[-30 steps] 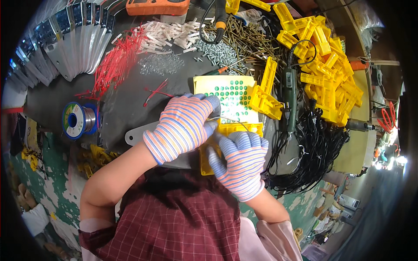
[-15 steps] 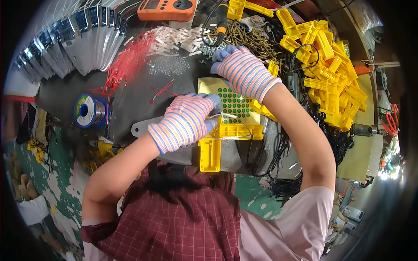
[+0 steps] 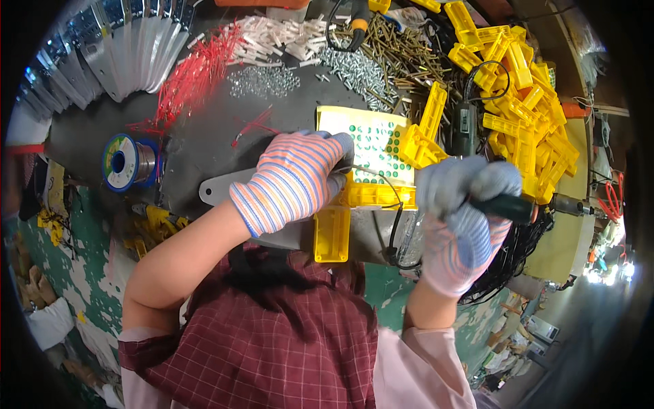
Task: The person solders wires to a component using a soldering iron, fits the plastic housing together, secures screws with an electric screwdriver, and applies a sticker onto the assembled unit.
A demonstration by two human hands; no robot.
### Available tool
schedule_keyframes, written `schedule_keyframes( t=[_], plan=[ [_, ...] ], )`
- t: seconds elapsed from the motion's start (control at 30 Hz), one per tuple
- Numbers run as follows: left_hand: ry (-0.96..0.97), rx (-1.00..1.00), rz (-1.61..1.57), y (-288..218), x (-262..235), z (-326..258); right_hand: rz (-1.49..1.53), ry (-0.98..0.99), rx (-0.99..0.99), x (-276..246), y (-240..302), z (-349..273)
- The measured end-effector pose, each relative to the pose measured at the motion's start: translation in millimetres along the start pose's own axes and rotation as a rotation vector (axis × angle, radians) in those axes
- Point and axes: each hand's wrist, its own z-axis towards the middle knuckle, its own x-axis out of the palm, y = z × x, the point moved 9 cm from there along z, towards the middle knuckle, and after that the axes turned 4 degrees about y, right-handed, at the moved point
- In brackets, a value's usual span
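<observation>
My left hand (image 3: pixel 289 178), in a striped knit glove, is closed at the near edge of a green-dotted sheet (image 3: pixel 371 129). Its fingers pinch the end of a yellow plastic housing (image 3: pixel 381 196), and a thin dark cable loops out from there. Another yellow housing (image 3: pixel 332 235) lies crosswise below, and a grey metal plate (image 3: pixel 216 191) reaches under my wrist. To the right, my right hand (image 3: pixel 463 218), gloved and slightly blurred, is wrapped round a dark-handled tool (image 3: pixel 507 208). The tool's working end is hidden by the fingers.
Small screws (image 3: pixel 357 71), brass-coloured pins (image 3: pixel 395 54), white sleeves (image 3: pixel 289 34) and red wires (image 3: pixel 197 75) lie in heaps at the back. Yellow housings (image 3: pixel 524 116) pile up at the right. A solder spool (image 3: pixel 129 163) and fanned metal plates (image 3: pixel 129 58) stand left.
My right hand has left the screw heap, come back toward me on the right, and now grips the dark-handled tool. My left hand stays at the yellow housing. The view has shifted slightly.
</observation>
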Motion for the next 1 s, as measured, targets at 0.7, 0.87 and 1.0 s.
schedule_keyframes(
  t=[0.7, 0.87, 1.0],
  plan=[
    [-0.007, -0.011, 0.006, -3.3, -2.2, -2.7, 0.324, -0.030, 0.198, 6.3, -55.0, -39.2],
    [-0.009, -0.003, -0.036, 3.0, -0.5, -2.4, 0.109, 0.055, 0.408, 25.5, -39.8, -32.4],
    [-0.341, 0.133, -0.686, -10.6, -46.2, -9.3, 0.129, -0.248, 0.347, 1.9, -50.6, -53.1]
  ],
)
